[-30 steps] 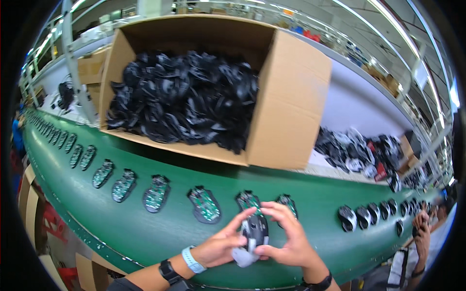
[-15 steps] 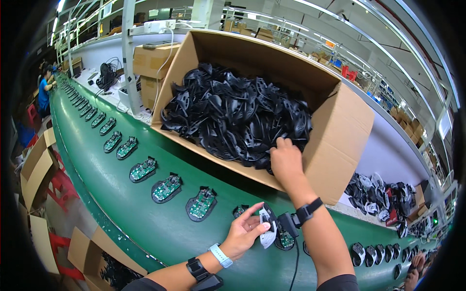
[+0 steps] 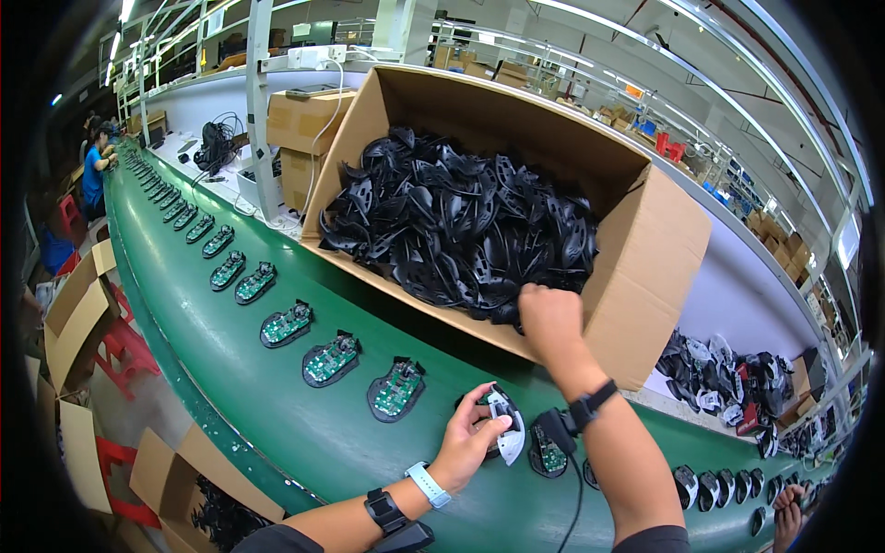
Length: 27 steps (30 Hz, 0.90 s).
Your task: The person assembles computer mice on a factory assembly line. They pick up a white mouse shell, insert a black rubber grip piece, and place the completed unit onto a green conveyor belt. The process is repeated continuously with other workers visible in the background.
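Observation:
My left hand (image 3: 461, 444) is closed around a white and black mouse shell piece (image 3: 506, 426), held tilted above the green belt with the thumb on its near side. Inside the big cardboard box (image 3: 654, 267), my right hand (image 3: 551, 323) reaches in at the near right corner, touching the heap of black curved plastic shell parts (image 3: 461, 221). Its fingers are curled down, and whatever they grip is hidden. Under my right wrist, a mouse base with a green circuit board (image 3: 548, 455) lies on the belt, partly covered by the black device and cable at that wrist.
The green belt (image 3: 230, 369) carries a row of mouse bases with circuit boards (image 3: 396, 389) on the left and assembled mice (image 3: 708, 490) on the right. Shell parts (image 3: 719, 378) lie piled on the right shelf. Open cartons (image 3: 171, 479) stand lower left. Other people work at both ends.
My right hand has drawn slightly nearer, toward the box's front edge, its fingers more curled. My left hand still holds the shell piece, turned a little. The view has shifted slightly.

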### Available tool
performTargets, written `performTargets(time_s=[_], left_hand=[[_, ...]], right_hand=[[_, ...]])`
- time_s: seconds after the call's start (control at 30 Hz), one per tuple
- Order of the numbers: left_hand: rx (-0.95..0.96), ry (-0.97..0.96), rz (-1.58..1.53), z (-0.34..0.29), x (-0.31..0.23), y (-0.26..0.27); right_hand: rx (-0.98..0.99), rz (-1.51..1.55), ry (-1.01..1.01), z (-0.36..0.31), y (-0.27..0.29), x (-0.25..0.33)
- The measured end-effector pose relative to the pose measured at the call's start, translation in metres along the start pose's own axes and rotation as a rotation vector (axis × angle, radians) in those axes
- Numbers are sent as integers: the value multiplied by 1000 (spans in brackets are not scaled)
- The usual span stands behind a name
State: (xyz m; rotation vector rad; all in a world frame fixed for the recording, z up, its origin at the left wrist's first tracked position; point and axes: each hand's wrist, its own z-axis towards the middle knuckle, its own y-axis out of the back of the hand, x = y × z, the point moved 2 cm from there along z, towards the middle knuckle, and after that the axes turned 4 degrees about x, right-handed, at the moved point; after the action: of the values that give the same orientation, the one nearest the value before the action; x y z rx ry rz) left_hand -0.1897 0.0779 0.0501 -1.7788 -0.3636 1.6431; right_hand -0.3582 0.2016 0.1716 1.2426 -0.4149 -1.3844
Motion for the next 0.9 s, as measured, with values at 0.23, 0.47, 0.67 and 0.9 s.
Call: performTargets(time_s=[0.23, 0.47, 0.67, 0.9], left_hand=[[92, -17, -68, -8, 0, -4], [258, 134, 19, -22, 3, -26], [349, 113, 97, -27, 8, -35], [258, 103, 194, -27, 10, -36]], right_hand=[[-265, 1437, -429, -140, 85, -32], [-112, 2081, -579, -283, 58, 18], [-258, 2162, -786, -300, 38, 27], [-67, 2196, -743, -303, 29, 29]])
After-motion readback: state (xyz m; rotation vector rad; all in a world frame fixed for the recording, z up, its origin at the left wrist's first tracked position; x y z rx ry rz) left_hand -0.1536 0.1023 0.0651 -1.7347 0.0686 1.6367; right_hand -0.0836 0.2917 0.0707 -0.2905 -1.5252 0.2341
